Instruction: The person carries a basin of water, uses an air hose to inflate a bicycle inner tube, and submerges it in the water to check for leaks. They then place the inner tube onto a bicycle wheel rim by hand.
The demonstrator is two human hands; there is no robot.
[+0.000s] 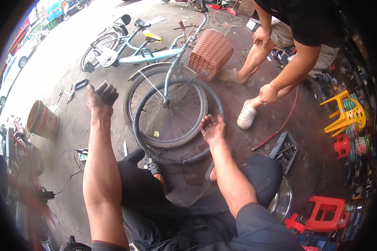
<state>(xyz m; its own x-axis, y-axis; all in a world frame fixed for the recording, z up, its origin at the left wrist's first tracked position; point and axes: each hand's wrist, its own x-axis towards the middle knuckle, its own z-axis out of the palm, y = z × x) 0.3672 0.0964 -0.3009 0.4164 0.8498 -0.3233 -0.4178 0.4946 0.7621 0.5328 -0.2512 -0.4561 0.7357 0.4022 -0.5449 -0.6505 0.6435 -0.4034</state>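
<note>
My left hand (101,99), blackened with grime, is raised with its palm up and its fingers loosely parted, holding nothing that I can make out. A small metal tool (102,83) shows just beyond its fingers. My right hand (213,129) is palm up with its fingers apart, at the right side of a dark rubber ring (178,162), which looks like an inner tube. Whether it touches the ring I cannot tell. The ring leans over the front wheel (132,98) of a light blue bicycle (148,57) lying on its side, with a woven brown basket (210,50).
Another person (303,25) in light clogs sits at the far right, hands on their legs. A bucket (42,119) stands left. To the right are a tool tray (285,150), a red hose (276,134), a yellow stool (345,113) and a red stool (327,213).
</note>
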